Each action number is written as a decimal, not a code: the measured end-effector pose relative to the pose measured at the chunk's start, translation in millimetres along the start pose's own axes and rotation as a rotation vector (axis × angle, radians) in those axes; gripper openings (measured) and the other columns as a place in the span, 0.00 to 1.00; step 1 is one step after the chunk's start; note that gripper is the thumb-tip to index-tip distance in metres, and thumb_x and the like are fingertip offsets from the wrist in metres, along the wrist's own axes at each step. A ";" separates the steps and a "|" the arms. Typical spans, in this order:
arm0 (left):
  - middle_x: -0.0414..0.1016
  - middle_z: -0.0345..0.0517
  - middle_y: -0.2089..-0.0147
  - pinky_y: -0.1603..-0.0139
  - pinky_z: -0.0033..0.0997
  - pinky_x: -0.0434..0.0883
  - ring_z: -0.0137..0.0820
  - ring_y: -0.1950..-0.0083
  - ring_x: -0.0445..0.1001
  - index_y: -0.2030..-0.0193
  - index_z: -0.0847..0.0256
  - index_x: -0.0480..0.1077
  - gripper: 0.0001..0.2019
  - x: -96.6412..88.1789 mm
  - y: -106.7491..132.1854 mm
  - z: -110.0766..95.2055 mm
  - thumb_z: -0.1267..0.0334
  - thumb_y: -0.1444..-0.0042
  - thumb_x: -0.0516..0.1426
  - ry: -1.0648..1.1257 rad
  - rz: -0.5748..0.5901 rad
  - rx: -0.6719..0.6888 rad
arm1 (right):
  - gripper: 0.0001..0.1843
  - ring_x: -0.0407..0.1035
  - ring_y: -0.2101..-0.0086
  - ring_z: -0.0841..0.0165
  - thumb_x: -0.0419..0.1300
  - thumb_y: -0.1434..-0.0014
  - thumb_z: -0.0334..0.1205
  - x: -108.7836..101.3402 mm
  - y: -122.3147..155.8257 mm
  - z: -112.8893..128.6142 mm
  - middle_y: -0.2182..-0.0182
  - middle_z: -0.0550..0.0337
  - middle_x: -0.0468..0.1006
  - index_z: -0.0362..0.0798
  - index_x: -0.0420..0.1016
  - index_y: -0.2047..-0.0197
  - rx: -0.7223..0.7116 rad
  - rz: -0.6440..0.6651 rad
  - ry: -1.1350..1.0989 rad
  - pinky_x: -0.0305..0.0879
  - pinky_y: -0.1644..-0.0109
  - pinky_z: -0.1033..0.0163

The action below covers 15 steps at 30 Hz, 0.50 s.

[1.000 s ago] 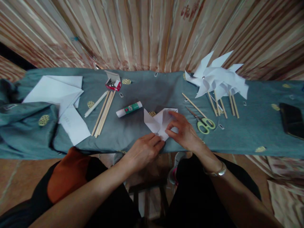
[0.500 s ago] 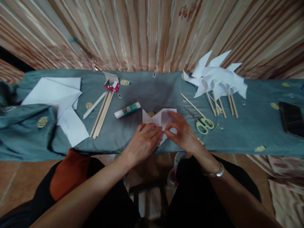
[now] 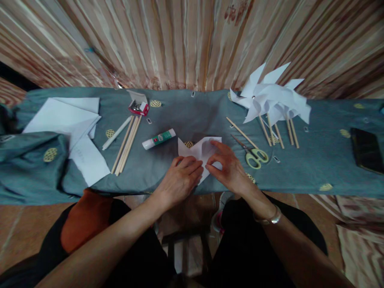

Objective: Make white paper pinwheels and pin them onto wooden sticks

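Note:
A white paper piece with cut, partly curled points lies at the table's near edge between my hands. My left hand bears down on its left part, fingers close together and holding it to the cloth. From the right, my right hand grips the paper between thumb and bent fingers, one finger reaching over a raised flap. Both hands' fingertips almost meet at the paper's middle, which they partly hide. A glue stick lies left of the paper. Green-handled scissors rest to the right, beside a single wooden stick.
Finished paper pinwheels on sticks lie at the back right. Leftward are wooden sticks, a white pen-like stick, an open red box of metal pins and paper sheets. A dark phone lies far right.
The whole view has shifted slightly, so the things sit a little further left. My right thumb and fingertips have eased a little at the paper; both hands stay on it.

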<state>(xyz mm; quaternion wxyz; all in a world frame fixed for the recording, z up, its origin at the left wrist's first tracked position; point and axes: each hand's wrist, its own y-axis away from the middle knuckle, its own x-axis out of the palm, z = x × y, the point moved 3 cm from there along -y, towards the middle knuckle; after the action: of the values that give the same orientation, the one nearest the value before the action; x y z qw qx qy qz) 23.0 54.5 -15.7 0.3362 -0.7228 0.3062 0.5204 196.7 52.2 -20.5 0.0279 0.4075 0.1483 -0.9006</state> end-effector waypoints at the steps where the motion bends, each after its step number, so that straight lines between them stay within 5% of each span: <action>1: 0.74 0.45 0.43 0.46 0.42 0.61 0.39 0.43 0.66 0.49 0.60 0.70 0.14 -0.1 -0.3 0.2 0.62 0.33 0.47 -0.001 -0.010 0.004 | 0.03 0.62 0.41 0.55 0.61 0.44 0.39 -3.4 -0.7 -2.5 0.40 0.52 0.68 0.50 0.75 0.68 0.021 -0.028 -0.018 0.59 0.38 0.44; 8: 0.76 0.44 0.47 0.47 0.42 0.63 0.37 0.45 0.69 0.52 0.61 0.71 0.13 -3.4 -1.5 -1.8 0.63 0.33 0.48 0.000 -0.110 0.031 | 0.10 0.67 0.46 0.53 0.58 0.43 0.40 -34.7 -0.2 -31.4 0.47 0.47 0.74 0.48 0.78 0.61 0.242 -0.258 0.064 0.60 0.40 0.43; 15: 0.76 0.43 0.47 0.46 0.41 0.66 0.37 0.45 0.70 0.49 0.60 0.71 0.14 -4.1 -0.5 -2.9 0.65 0.33 0.46 -0.024 -0.107 0.008 | 0.14 0.59 0.39 0.50 0.63 0.47 0.44 -15.1 0.0 -38.6 0.39 0.43 0.64 0.45 0.79 0.59 0.225 -0.269 0.068 0.56 0.37 0.42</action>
<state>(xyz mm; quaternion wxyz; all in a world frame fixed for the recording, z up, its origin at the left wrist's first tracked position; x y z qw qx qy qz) 23.8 52.9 -11.0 0.3700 -0.7305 0.2654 0.5089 234.7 62.3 -33.4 -0.1436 0.4149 0.1006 -0.8928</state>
